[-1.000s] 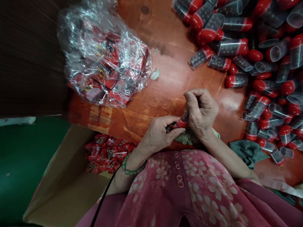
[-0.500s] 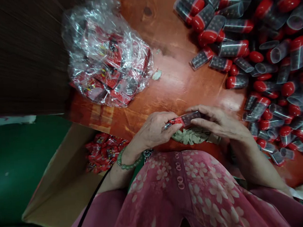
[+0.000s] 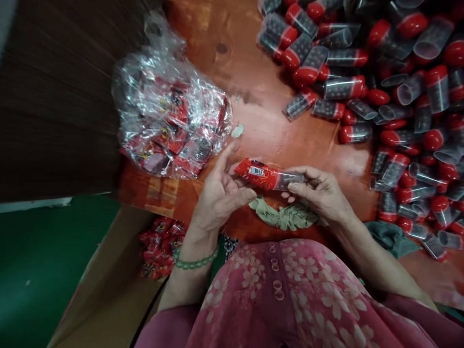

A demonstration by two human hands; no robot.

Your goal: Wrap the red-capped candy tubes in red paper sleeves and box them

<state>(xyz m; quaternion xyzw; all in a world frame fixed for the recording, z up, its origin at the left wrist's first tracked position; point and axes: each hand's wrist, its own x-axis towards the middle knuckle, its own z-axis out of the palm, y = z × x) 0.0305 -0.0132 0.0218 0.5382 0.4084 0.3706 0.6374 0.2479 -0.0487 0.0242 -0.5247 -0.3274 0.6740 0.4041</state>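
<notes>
Both hands hold one small item between them over the near edge of the red-brown table. Its left part is a red printed wrapper with a barcode, its right part a clear tube. My left hand grips the red end, fingers partly spread around it. My right hand pinches the clear end. An olive-green cloth scrunchie lies on the table just under the hands.
A clear plastic bag of red packets lies at the table's left. A large heap of red-capped clear tubes covers the right. A cardboard box with red packets stands below left. A green cloth lies by my right forearm.
The item has come out from between closed fingers and now shows its red wrapper and barcode. My left hand has opened up around it. The view has shifted left and down.
</notes>
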